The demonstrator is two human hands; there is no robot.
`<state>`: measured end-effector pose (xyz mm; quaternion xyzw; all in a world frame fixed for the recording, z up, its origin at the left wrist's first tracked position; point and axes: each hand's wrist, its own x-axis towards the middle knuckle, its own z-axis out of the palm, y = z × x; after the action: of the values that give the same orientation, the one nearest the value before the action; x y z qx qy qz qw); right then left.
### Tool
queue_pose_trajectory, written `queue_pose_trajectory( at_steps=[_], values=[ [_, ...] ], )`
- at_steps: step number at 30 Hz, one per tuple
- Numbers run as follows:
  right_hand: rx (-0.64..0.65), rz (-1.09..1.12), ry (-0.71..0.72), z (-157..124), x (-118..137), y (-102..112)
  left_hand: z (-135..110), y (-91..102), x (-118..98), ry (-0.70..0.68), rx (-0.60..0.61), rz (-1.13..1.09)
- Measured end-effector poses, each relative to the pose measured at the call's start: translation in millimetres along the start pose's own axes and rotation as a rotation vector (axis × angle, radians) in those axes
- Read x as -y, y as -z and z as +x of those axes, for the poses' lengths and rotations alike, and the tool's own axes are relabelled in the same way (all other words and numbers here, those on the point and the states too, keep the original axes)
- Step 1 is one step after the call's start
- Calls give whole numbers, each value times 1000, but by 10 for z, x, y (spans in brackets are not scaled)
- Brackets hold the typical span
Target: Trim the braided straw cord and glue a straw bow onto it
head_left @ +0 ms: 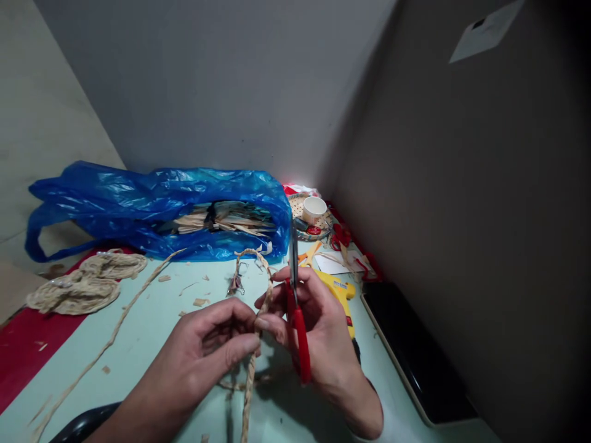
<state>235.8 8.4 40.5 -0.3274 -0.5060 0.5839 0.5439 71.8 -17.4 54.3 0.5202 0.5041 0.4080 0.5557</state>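
Note:
My left hand [217, 344] pinches a braided straw cord [249, 387] between thumb and fingers. Just above that pinch, my right hand [314, 326] grips the same cord with its thumb and fingertips. Red-handled scissors [302, 344] also rest in my right hand, blades pointing up and away from the cord. The cord's upper end curls over beyond my fingers, near a small metal clip [235, 283] on the table. Its lower part hangs down out of view at the bottom edge.
A blue plastic bag [115, 209] holding bundled straw [231, 216] lies at the back. Left are woven straw pieces [76, 294] and a long twisted strand [113, 335]. On the right are a yellow glue gun [339, 289], a phone [410, 351] and a woven tray with a white cup [314, 210].

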Motion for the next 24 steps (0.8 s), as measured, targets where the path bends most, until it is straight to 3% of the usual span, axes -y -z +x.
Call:
queue_pose_trajectory(
  at_steps=[8, 13, 18, 21, 24],
  values=[
    [-17, -33, -3, 56, 58, 42, -56, 21, 2, 11, -90, -98],
    [17, -338, 97, 48, -12, 134, -92, 23, -57, -17, -192, -186],
    [73, -595, 105, 38, -15, 137, -82, 55, -92, -30, -237, -325],
    [98, -530, 81, 26, -15, 97, -69, 85, -84, -35, -256, -332],
    [91, -270, 17, 18, -16, 46, -60, 91, -64, 0, -194, -271]
  ],
)
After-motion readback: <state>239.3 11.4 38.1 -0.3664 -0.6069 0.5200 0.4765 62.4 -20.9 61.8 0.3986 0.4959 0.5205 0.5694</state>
